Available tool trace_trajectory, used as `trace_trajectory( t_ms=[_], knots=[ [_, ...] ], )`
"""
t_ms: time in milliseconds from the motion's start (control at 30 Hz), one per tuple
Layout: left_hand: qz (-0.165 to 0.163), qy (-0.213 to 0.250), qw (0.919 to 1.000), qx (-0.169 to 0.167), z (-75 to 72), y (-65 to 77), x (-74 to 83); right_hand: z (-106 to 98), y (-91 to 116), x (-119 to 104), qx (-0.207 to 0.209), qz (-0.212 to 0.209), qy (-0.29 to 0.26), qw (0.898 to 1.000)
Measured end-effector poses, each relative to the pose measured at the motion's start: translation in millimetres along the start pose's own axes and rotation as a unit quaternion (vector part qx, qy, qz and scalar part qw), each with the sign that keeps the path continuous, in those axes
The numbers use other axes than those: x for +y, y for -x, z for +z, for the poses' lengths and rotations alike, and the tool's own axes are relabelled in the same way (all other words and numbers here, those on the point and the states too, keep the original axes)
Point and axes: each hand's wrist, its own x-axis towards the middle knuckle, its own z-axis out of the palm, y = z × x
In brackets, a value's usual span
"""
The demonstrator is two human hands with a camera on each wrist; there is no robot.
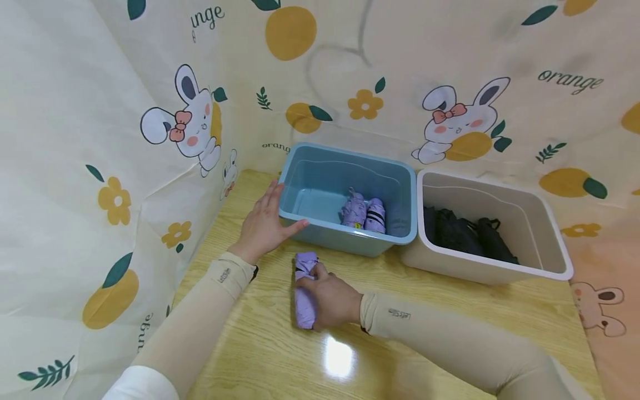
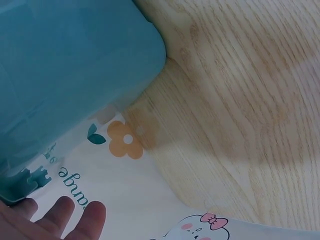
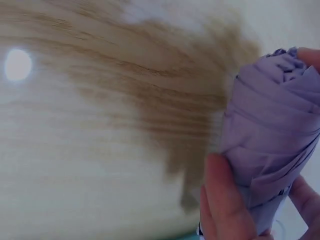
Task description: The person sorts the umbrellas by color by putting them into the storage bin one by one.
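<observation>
My right hand (image 1: 336, 299) grips a folded purple umbrella (image 1: 305, 311) just in front of the blue bin. In the right wrist view the rolled purple fabric (image 3: 272, 120) sits between thumb and fingers (image 3: 225, 200). My left hand (image 1: 265, 225) rests at the left end of the blue bin (image 1: 345, 239), its thumb along the front rim. The left wrist view shows a few fingertips (image 2: 92, 220) by the bin's wall. Inside the blue bin lie two more purple folded umbrellas, one (image 1: 354, 210) with a loop and one (image 1: 375, 215) with a dark striped band.
A beige bin (image 1: 470, 264) stands right beside the blue one and holds several black folded items (image 1: 455, 230). Both bins are on a wood-grain table (image 1: 260, 344). A printed cloth (image 1: 370, 133) with rabbits and oranges hangs behind and to the left.
</observation>
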Motion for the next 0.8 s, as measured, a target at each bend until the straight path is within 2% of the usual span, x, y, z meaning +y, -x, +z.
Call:
trace_trajectory(
  t_ms=[100, 200, 300, 400, 500, 600, 800],
  knots=[
    [-0.002, 0.000, 1.0000, -0.002, 0.8, -0.6, 0.4, -29.4, 23.8, -4.2, -0.023, -0.028, -0.017, 0.999],
    [-0.004, 0.001, 1.0000, -0.001, 1.3, -0.8, 0.0, -67.6, 50.0, -11.9, -0.042, -0.056, -0.036, 0.997],
    [0.000, 0.001, 1.0000, 0.004, 1.4, -1.4, -1.3, -109.0, 71.7, -20.0, -0.033, -0.079, -0.042, 0.995],
    [0.003, -0.002, 1.0000, 0.009, 1.4, -2.1, -2.6, -150.0, 83.8, -24.1, -0.011, -0.080, -0.024, 0.996],
    [0.002, -0.003, 0.9999, 0.009, 1.7, -2.1, -3.5, -186.0, 84.7, -20.5, 0.005, -0.057, 0.003, 0.998],
    [0.004, -0.001, 1.0000, 0.007, 2.4, -1.7, -3.1, -212.3, 76.8, -8.1, 0.008, -0.030, 0.021, 0.999],
    [0.003, -0.004, 1.0000, 0.004, 3.7, -1.6, -3.6, -237.2, 42.0, 28.7, -0.007, 0.007, 0.047, 0.999]
  ],
)
